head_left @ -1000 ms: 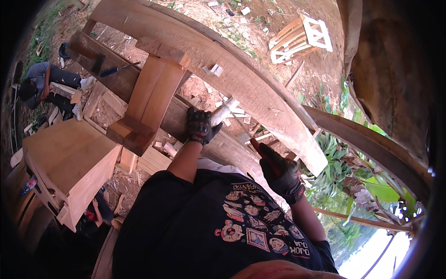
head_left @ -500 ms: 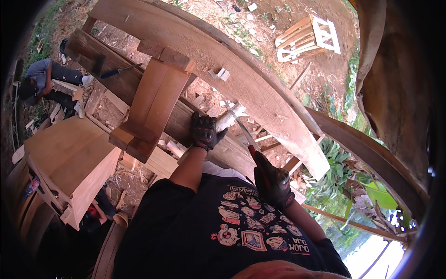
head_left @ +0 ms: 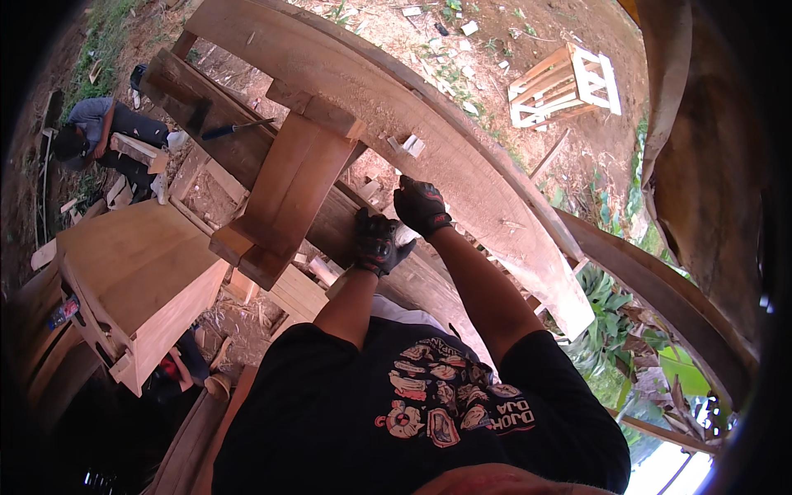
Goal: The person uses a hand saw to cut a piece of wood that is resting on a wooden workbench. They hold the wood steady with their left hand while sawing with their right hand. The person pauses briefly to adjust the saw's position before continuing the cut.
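Note:
My left hand, in a black glove, is closed around a short pale piece of wood above the dark bench plank. Just beyond it, my right hand, also gloved, is closed in a fist near the inner edge of the long light board. The long-bladed tool it gripped a moment ago is hidden now behind the hand and forearm. A brown joined wooden piece lies across the planks left of my hands.
A blue-handled tool lies on the dark plank. Offcuts rest on the light board. A wooden cabinet stands left, a slatted frame on the ground far right. Another person bends over wood at far left.
My right hand has swung forward and left, from near my body to beside my left hand; the tool's blade has gone out of sight. My left hand still grips the wood.

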Tool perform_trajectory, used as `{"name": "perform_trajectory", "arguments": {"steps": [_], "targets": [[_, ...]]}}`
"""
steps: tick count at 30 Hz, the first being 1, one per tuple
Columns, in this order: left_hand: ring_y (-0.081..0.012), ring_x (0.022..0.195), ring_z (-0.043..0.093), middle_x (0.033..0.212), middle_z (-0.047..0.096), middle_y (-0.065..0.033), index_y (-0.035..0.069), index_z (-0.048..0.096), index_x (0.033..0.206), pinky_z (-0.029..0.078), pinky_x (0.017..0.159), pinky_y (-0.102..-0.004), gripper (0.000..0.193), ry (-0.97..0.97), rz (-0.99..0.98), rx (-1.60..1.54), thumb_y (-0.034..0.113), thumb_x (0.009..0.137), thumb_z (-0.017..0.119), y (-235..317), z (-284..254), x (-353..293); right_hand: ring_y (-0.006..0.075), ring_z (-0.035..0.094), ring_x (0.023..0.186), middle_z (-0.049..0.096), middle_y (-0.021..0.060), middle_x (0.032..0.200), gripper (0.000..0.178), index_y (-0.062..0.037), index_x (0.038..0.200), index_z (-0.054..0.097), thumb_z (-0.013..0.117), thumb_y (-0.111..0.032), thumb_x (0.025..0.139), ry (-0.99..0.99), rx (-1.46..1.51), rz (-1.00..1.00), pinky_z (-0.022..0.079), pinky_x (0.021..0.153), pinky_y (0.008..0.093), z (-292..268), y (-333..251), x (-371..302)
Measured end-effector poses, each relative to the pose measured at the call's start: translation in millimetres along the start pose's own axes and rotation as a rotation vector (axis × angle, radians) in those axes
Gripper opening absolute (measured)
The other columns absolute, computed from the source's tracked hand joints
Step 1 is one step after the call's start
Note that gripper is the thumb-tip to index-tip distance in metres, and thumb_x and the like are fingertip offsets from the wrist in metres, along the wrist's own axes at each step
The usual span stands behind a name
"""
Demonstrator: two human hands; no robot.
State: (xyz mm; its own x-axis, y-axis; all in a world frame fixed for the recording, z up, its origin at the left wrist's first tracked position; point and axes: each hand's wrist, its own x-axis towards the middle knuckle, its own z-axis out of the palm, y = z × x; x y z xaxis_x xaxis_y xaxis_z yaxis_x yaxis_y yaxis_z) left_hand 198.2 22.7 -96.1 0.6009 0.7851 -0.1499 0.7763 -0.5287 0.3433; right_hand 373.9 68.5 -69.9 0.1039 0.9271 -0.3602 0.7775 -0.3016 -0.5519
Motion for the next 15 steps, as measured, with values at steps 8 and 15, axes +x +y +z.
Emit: {"name": "perform_trajectory", "arguments": {"steps": [8,15], "targets": [[-0.0347,0.124,0.065,0.116,0.073,-0.0196,0.010,0.075,0.124,0.025,0.129,-0.0676,0.072,0.063,0.017,0.057,0.072,0.087,0.073,-4,10,-3,0.0496,0.074,0.099,0.078,0.0254,0.106,0.047,-0.0127,0.146,0.063,0.063,-0.032,0.104,0.077,0.165,-0.036,0.058,0.086,0.0594,-30,-36,-31],[-0.0355,0.125,0.065,0.118,0.072,-0.0200,0.010,0.074,0.126,0.023,0.130,-0.0672,0.073,0.368,0.171,0.418,0.072,0.088,0.072,-25,65,2,0.0479,0.076,0.100,0.078,0.0263,0.111,0.042,-0.0095,0.139,0.065,0.063,-0.033,0.104,0.135,0.110,-0.091,0.061,0.088,0.0563,-70,-156,-71]]}}
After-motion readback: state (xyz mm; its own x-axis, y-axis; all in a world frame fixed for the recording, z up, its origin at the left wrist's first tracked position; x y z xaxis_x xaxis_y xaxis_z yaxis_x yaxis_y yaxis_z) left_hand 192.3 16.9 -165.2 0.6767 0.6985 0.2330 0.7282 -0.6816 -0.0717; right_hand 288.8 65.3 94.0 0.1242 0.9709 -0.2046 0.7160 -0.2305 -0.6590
